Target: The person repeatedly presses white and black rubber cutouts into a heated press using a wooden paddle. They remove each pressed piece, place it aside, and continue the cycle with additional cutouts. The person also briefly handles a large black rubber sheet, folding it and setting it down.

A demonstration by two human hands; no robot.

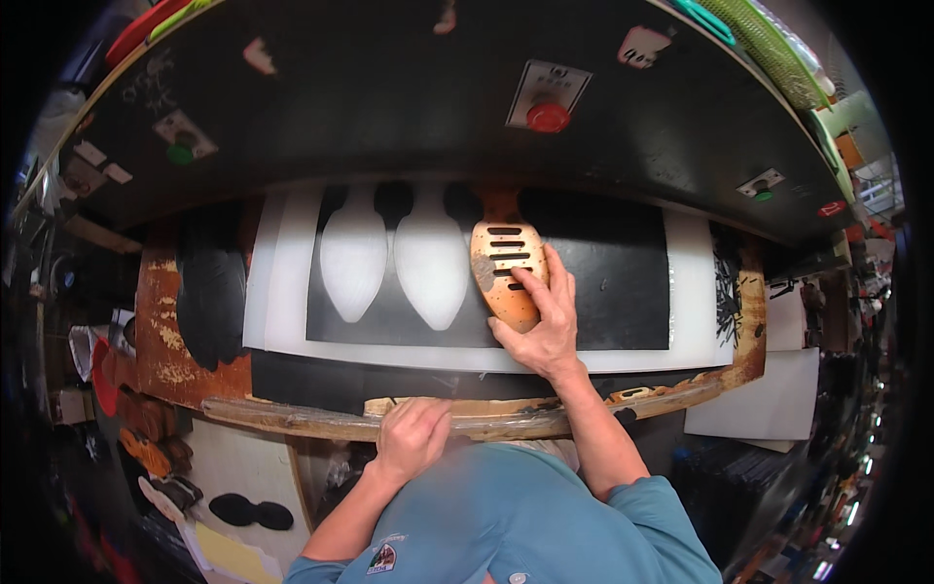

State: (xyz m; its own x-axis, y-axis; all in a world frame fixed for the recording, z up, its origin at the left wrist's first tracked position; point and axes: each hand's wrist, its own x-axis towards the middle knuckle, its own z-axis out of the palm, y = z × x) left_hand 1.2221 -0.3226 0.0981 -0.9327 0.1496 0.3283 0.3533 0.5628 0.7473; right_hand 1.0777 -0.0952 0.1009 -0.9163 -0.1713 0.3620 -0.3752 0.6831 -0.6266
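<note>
On black, flat rectangular sheet (603,292), left: two white, pointed, sole-shaped areas (354,263). Then, at worn brown wooden rail (292,419), left hand (415,435): grip loosely curled, contents impossible to tell. Then, on same sheet, orange-tan, slotted, sole-shaped plate (498,300): long axis near-to-far, just up-left of nearer right hand (545,326), grip half-spread, clasping lower end.

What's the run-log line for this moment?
right hand: holding slotted orange plate on black sheet | left hand: curled at wooden rail | sheet: two pale sole-shaped openings left of plate
</note>
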